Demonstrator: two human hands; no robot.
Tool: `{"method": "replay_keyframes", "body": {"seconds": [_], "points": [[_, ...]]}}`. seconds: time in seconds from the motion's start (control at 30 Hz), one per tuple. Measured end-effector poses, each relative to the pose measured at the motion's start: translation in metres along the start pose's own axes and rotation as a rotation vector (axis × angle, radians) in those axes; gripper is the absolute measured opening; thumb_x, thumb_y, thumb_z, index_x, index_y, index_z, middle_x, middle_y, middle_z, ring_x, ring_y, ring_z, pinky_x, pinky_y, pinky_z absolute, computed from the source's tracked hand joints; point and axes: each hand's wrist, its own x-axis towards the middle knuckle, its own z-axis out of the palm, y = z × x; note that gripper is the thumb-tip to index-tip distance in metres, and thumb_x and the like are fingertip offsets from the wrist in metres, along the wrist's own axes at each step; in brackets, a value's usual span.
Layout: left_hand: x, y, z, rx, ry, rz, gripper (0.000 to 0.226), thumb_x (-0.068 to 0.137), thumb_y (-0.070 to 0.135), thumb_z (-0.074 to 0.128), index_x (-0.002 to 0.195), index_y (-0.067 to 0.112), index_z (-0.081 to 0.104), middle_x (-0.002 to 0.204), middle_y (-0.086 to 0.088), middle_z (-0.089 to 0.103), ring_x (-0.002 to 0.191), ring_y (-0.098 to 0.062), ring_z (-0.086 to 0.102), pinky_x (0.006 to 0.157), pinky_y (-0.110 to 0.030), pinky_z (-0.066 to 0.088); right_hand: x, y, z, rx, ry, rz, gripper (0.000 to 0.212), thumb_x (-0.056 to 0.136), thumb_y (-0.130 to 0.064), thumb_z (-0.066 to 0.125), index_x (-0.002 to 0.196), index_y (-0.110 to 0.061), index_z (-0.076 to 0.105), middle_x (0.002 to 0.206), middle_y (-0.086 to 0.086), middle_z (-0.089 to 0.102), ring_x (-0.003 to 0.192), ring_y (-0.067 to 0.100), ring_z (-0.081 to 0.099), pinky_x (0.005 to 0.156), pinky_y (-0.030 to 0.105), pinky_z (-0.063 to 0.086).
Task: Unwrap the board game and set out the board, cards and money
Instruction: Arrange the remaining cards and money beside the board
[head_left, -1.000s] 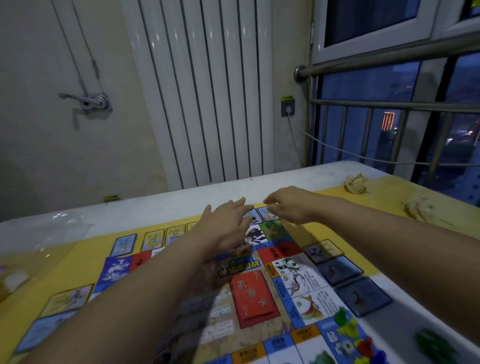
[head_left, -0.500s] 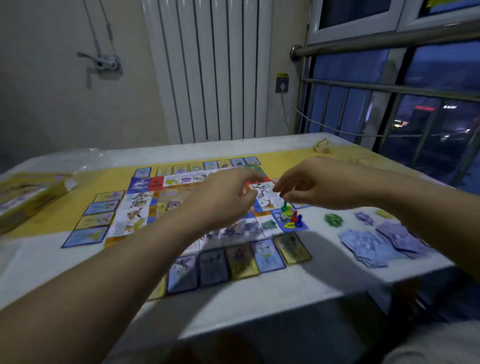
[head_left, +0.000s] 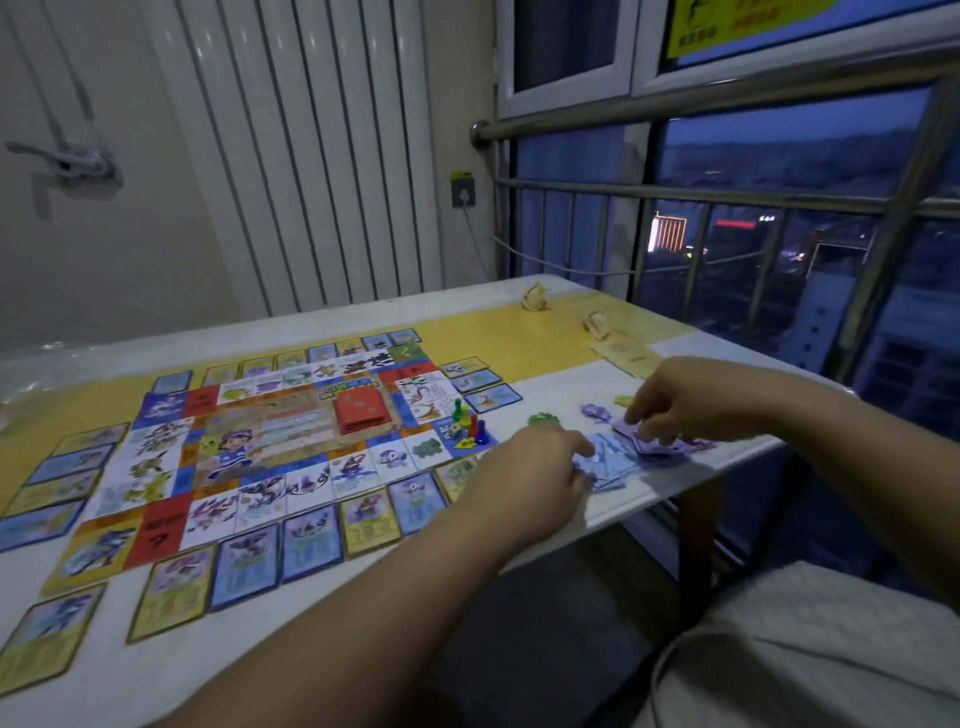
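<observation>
- Purple paper play money (head_left: 608, 462) lies loose on the white table (head_left: 665, 488), under both sets of fingers, just right of the colourful square game board (head_left: 270, 447).
- Right hand (head_left: 691, 405) pinches a few notes at its fingertips, probably to sort them.
- Left hand (head_left: 540, 467) rests bent fingers on the pile, seemingly steadying it; whether they pinch a note, I cannot tell.
- Half a second ago both hands hovered over the board, away from the money.
</observation>
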Motion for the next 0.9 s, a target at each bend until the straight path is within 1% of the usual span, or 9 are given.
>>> {"method": "replay_keyframes", "body": {"seconds": [0.13,0.2,0.3,0.37,0.47,0.57,0.73,0.83,0.9], "points": [[0.031,-0.001,0.008,-0.018,-0.052,-0.111,0.035,0.094,0.030,0.053,0.128,0.022,0.056,0.131,-0.003,0.055,0.119,-0.022,0.050,0.095,-0.036,0.045,-0.007,0.015,0.006,0.037,0.019,-0.014,0.027,0.091,-0.019,0.061,0.117,-0.019,0.067,0.100,-0.006,0.068,0.072,-0.001,0.057,0.061,0.009,0.039],[0.045,-0.003,0.003,-0.008,-0.140,-0.139,0.042,0.092,0.030,0.056,0.133,0.020,0.052,0.137,-0.003,0.051,0.124,-0.021,0.047,0.098,-0.033,0.041,-0.011,0.015,0.010,0.020,0.031,-0.054,0.029,0.092,-0.018,0.058,0.120,-0.021,0.065,0.112,-0.007,0.067,0.080,0.000,0.056,0.067,0.010,0.039],[0.063,0.000,-0.005,0.066,-0.296,-0.133,0.054,0.090,0.034,0.060,0.139,0.020,0.045,0.144,-0.002,0.045,0.129,-0.020,0.043,0.097,-0.029,0.037,-0.015,0.013,0.021,-0.057,-0.008,-0.096,0.032,0.093,-0.016,0.054,0.124,-0.023,0.063,0.123,-0.006,0.063,0.099,0.007,0.056,0.086,0.019,0.043],[0.073,0.003,-0.008,0.101,-0.366,-0.129,0.058,0.088,0.036,0.063,0.141,0.019,0.043,0.144,-0.002,0.044,0.128,-0.020,0.044,0.096,-0.027,0.036,-0.013,0.014,0.027,-0.118,-0.031,-0.103,0.035,0.093,-0.012,0.052,0.124,-0.024,0.062,0.124,-0.002,0.062,0.106,0.015,0.057,0.093,0.027,0.046],[0.083,0.007,-0.007,0.141,-0.428,-0.125,0.062,0.086,0.035,0.066,0.141,0.019,0.042,0.143,-0.001,0.045,0.127,-0.021,0.045,0.096,-0.028,0.038,-0.008,0.021,0.030,-0.206,-0.038,-0.096,0.038,0.090,-0.006,0.051,0.121,-0.024,0.064,0.120,0.002,0.063,0.105,0.020,0.058,0.092,0.035,0.049],[0.089,0.010,-0.005,0.181,-0.475,-0.112,0.060,0.086,0.033,0.066,0.140,0.020,0.044,0.141,-0.002,0.047,0.124,-0.022,0.047,0.095,-0.030,0.040,-0.005,0.029,0.029,-0.255,-0.034,-0.097,0.032,0.090,-0.007,0.051,0.114,-0.020,0.067,0.113,0.004,0.065,0.101,0.021,0.059,0.090,0.038,0.050],[0.096,0.015,-0.008,0.249,-0.562,-0.078,0.060,0.088,0.031,0.064,0.142,0.027,0.039,0.142,-0.002,0.044,0.123,-0.022,0.049,0.090,-0.030,0.042,-0.003,0.032,0.027,-0.227,-0.016,-0.094,0.032,0.089,-0.004,0.050,0.115,-0.014,0.066,0.114,0.007,0.066,0.103,0.024,0.059,0.091,0.041,0.049],[0.098,0.018,-0.009,0.267,-0.603,-0.069,0.058,0.089,0.030,0.062,0.142,0.032,0.038,0.140,-0.003,0.045,0.112,-0.023,0.057,0.080,-0.028,0.047,-0.007,0.030,0.024,-0.147,0.000,-0.088,0.041,0.089,-0.001,0.050,0.120,-0.022,0.065,0.118,-0.004,0.065,0.105,0.015,0.059,0.092,0.029,0.049],[0.097,0.018,-0.008,0.327,-0.596,-0.037,0.056,0.092,0.032,0.057,0.143,0.032,0.036,0.140,-0.006,0.043,0.115,-0.025,0.054,0.084,-0.031,0.046,-0.013,0.027,0.024,-0.140,-0.030,-0.085,0.043,0.090,-0.001,0.047,0.120,-0.026,0.064,0.120,-0.006,0.063,0.106,0.013,0.057,0.086,0.023,0.045]]}}
